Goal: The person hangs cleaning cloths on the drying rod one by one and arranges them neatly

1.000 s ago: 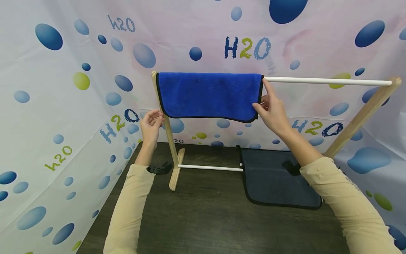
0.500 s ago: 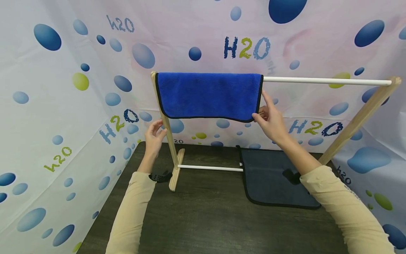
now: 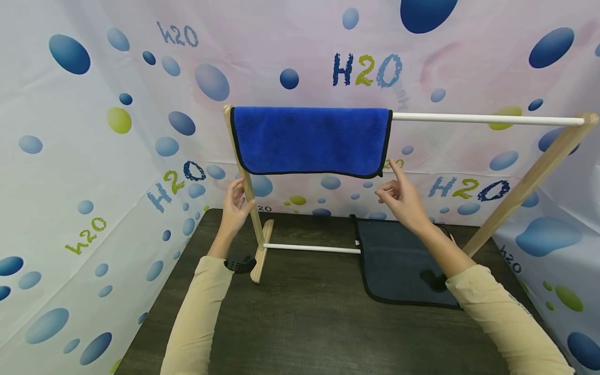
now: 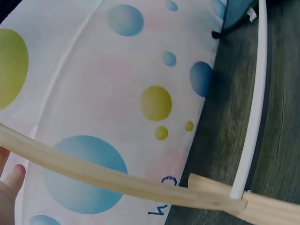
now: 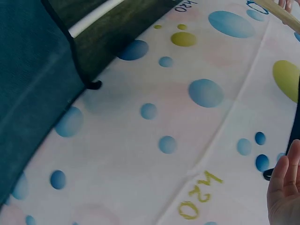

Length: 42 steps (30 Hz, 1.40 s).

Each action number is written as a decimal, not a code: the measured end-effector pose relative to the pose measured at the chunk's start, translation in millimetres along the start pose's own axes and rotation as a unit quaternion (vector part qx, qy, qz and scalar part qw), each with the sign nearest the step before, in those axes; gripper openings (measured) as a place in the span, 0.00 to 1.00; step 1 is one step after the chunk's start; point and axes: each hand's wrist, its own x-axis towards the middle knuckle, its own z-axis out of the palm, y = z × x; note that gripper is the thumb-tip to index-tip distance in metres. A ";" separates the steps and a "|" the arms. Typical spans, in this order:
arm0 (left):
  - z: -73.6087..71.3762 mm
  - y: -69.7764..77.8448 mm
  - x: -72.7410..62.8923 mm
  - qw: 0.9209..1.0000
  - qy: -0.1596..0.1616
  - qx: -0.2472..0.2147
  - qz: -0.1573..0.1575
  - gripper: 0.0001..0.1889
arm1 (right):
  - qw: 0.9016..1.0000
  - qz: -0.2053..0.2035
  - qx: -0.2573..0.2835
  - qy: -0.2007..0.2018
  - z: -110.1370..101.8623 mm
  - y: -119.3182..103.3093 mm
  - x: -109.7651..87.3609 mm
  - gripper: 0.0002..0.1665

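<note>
A blue towel point(image 3: 311, 140) with black edging hangs folded over the left part of a rack's white top rod point(image 3: 487, 119). My left hand point(image 3: 234, 211) is at the rack's left wooden post point(image 3: 250, 200), fingers loosely bent, holding nothing; whether it touches the post I cannot tell. In the left wrist view, part of that hand point(image 4: 8, 190) shows beside the post. Just below the towel's lower right corner is my right hand point(image 3: 403, 200), apart from the cloth, its index finger extended. The right wrist view shows this hand point(image 5: 286, 187) with nothing in it.
A dark grey cloth point(image 3: 398, 268) with black edging covers the right part of the lower white rod point(image 3: 309, 248), partly behind my right arm. The rack's right post point(image 3: 529, 182) slants at the right. Printed sheets point(image 3: 300, 31) surround the dark wooden table point(image 3: 300, 323).
My right hand has let go of the towel's right edge and moved down away from it. The left hand has moved slightly down and right along the post. The towel hangs in the same place.
</note>
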 end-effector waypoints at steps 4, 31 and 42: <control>1.4 8.0 -2.7 0.998 -0.035 0.045 0.008 0.32 | 1.000 0.023 0.009 -0.005 -0.5 -4.9 -13.2 0.41; 10.2 -1.7 -7.6 0.971 0.035 0.197 0.130 0.29 | 0.979 0.185 0.070 -0.043 0.7 113.8 -94.3 0.42; 11.1 -3.3 -5.0 0.960 0.032 0.218 0.174 0.28 | 0.973 0.225 0.029 -0.034 -16.4 132.9 -117.8 0.41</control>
